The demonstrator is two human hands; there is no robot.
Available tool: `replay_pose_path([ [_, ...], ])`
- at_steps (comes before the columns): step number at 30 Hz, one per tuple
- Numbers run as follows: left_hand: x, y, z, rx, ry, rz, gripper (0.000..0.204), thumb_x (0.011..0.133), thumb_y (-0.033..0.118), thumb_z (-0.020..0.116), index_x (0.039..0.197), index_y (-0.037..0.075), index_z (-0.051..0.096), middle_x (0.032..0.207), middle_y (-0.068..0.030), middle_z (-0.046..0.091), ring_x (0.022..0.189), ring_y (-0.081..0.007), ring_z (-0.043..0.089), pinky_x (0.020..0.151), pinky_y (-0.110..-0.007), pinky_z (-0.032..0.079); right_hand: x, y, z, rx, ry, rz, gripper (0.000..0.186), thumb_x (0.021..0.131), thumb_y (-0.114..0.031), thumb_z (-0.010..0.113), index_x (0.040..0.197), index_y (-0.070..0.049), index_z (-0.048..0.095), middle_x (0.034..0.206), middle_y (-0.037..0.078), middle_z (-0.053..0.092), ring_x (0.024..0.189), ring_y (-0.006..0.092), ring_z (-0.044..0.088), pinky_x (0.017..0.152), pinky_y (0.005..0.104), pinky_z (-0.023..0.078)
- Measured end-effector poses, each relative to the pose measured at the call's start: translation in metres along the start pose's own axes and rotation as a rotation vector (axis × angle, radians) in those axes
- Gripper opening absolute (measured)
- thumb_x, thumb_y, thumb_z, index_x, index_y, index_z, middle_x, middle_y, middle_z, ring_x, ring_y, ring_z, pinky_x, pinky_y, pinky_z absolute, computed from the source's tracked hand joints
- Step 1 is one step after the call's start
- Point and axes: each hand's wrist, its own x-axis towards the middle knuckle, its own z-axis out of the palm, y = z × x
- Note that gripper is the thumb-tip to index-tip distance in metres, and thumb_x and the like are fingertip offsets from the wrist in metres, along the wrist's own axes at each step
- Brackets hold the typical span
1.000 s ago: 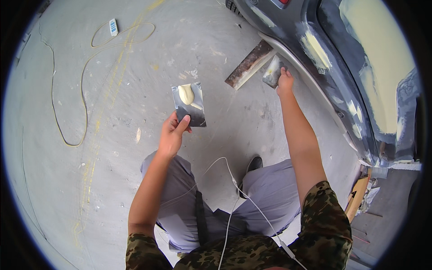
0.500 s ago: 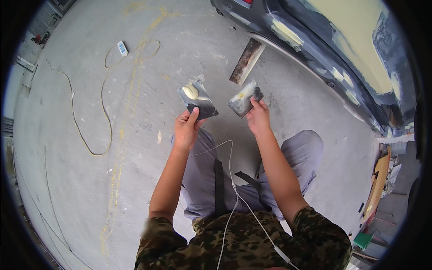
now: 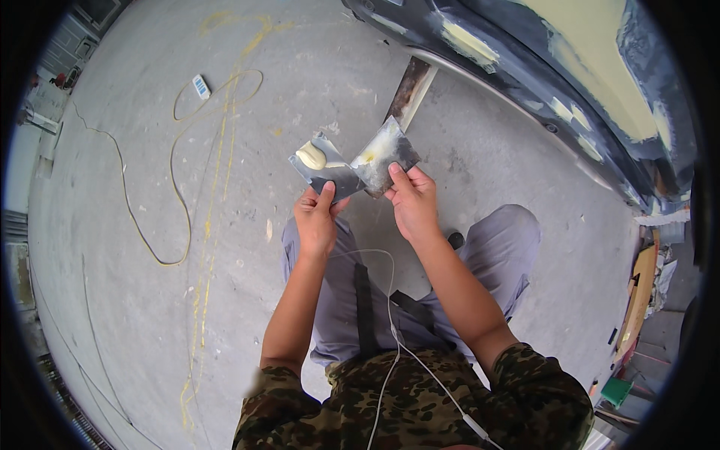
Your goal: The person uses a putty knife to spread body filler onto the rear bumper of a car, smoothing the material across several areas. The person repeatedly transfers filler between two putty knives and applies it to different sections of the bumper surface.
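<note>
Pinched, left of the car [image 3: 517,88], dark plate [image 3: 336,177] in left hand [image 3: 316,223], smeared plate [image 3: 384,156] in right hand [image 3: 413,201]; judged car's filler patches [image 3: 471,43] already spread, dark plate's putty lump [image 3: 310,156] mostly unspread.

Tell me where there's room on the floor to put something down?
Mostly bare floor lies between the yellowish cable and the left hand, and between the right knee and the car. It's crowded around the two plates, with the brown strip beyond them, and by the wood at the right edge.
</note>
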Motion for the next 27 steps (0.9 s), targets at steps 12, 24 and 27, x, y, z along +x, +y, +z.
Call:
replay_pose_path([
  [12, 0.005, -0.003, -0.02, 0.061, 0.048, -0.008, 0.013, 0.101, 0.01, 0.063, 0.091, 0.003, 0.065, 0.091, -0.0029, 0.067, 0.081, -0.0101, 0.067, 0.074, -0.03, 0.064, -0.006, 0.019, -0.005, -0.8, -0.08, -0.135, 0.025, 0.098, -0.014, 0.068, 0.078, 0.001, 0.063, 0.065, -0.008, 0.05, 0.061, 0.0013, 0.038, 0.052, 0.0254, 0.031],
  [24, -0.006, 0.003, -0.04, 0.073, 0.04, -0.018, 0.016, 0.102, 0.013, 0.062, 0.106, -0.001, 0.07, 0.101, -0.0067, 0.072, 0.086, -0.0121, 0.07, 0.076, -0.028, 0.063, -0.031, 0.03, 0.005, -1.071, -0.199, -0.312, 0.032, 0.094, -0.01, 0.069, 0.071, 0.003, 0.051, 0.056, 0.008, 0.041, 0.054, 0.0104, 0.032, 0.048, 0.0319, 0.031],
  [27, -0.007, 0.003, -0.042, 0.117, 0.027, -0.03, 0.016, 0.102, 0.013, 0.062, 0.106, -0.001, 0.07, 0.101, -0.0071, 0.073, 0.087, -0.0124, 0.071, 0.075, -0.027, 0.063, -0.036, 0.036, -0.004, -1.1, -0.241, -0.389, 0.027, 0.094, -0.009, 0.069, 0.075, 0.004, 0.054, 0.058, 0.014, 0.045, 0.051, 0.0171, 0.036, 0.049, 0.0337, 0.034],
])
